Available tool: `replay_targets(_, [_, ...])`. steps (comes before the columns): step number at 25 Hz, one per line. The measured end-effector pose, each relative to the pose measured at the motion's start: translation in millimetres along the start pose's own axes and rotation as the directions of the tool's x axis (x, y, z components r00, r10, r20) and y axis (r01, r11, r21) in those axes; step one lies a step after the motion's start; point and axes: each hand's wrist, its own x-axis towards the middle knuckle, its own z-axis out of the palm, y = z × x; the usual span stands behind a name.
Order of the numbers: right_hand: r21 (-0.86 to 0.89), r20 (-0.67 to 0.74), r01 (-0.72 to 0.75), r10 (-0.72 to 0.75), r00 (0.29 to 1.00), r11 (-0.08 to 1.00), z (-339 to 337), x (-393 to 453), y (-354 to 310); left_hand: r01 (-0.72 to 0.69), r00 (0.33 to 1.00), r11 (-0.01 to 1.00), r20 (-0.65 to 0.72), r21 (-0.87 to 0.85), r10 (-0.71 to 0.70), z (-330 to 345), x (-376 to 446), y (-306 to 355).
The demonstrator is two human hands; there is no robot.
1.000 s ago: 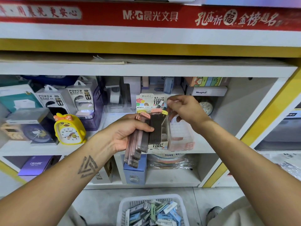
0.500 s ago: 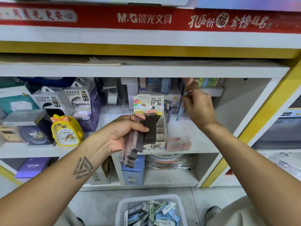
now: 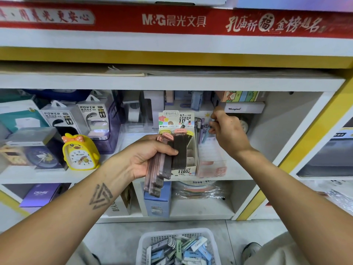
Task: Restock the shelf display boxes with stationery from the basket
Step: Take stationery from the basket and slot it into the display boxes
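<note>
Pink-capped stack: flat lead cases (image 3: 159, 169), fanned, held before the shelf's front edge.
Left hand (image 3: 145, 155): fingers and thumb curled round that stack, thumb across its face.
Display box (image 3: 178, 142): stands at the shelf's front edge, dark cases inside, just behind the stack.
Right hand (image 3: 227, 132): fingers bent, pinching slim pens (image 3: 202, 132) standing right of the box.
Basket (image 3: 177, 247): on the floor below, holding stationery.

Yellow duck clock (image 3: 80, 153), white mesh basket (image 3: 145, 243), pink-capped dark lead cases (image 3: 162, 159), red shelf banner (image 3: 172, 20).
</note>
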Motion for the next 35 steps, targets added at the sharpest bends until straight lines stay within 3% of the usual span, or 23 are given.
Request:
replay_targets(7, [-0.054, 0.009, 0.01, -0.009, 1.0, 0.998, 6, 4, 3, 0.002, 1.0, 1.0, 0.007, -0.02, -0.002, -2, -1, 0])
replay_targets(12, [-0.22, 0.09, -0.009, 0.029, 0.996, 0.976, 9, 4, 1, -0.001, 1.0, 1.0, 0.011, 0.003, 0.001, 0, -2, 0])
replay_targets(13, [-0.167, 0.074, -0.039, 0.052, 0.996, 0.985, 8, 5, -3, 0.0, 1.0, 1.0, 0.016, 0.005, 0.0, 0, -2, 0])
replay_targets(15, [0.161, 0.077, -0.188, 0.178, 0.981, 0.969, 4, 8, -15, 0.003, 0.999, 1.0, 0.039, 0.0, -0.003, 2, -1, -1])
replay_targets(17, [0.49, 0.252, -0.373, 0.281, 0.926, 0.788, 1, 10, -27, 0.004, 0.997, 1.0, 0.074, -0.007, -0.003, 3, 0, -1])
replay_targets(20, [0.585, 0.421, -0.513, 0.305, 0.854, 0.628, 1, 10, -32, 0.015, 0.995, 1.0, 0.101, -0.005, -0.014, 4, 1, -2])
replay_targets(22, [0.669, 0.362, -0.522, 0.38, 0.851, 0.53, -1, 13, -30, 0.022, 0.994, 1.0, 0.112, -0.009, -0.021, 4, 1, -3])
replay_targets(24, [0.751, 0.169, -0.452, 0.521, 0.837, 0.482, -7, 18, -25, 0.032, 0.993, 0.999, 0.114, -0.005, -0.032, 2, 0, -2])
replay_targets(27, [0.688, -0.123, -0.333, 0.555, 0.823, 0.645, -19, 22, -12, 0.044, 0.997, 0.999, 0.067, 0.03, -0.046, -3, -1, 0])
replay_targets(29, [0.479, -0.226, -0.309, 0.455, 0.861, 0.822, -22, 20, -4, 0.042, 0.999, 0.998, 0.024, 0.044, -0.043, -3, -1, 2])
replay_targets(32, [0.095, -0.198, -0.224, 0.239, 0.951, 0.97, -18, 13, 3, 0.019, 0.999, 0.999, -0.026, 0.036, -0.018, -1, 1, 3])
replay_targets(35, [0.0, -0.112, -0.096, 0.095, 0.989, 0.995, -13, 6, 9, 0.012, 0.999, 1.0, -0.038, 0.028, -0.011, 0, 2, 2])
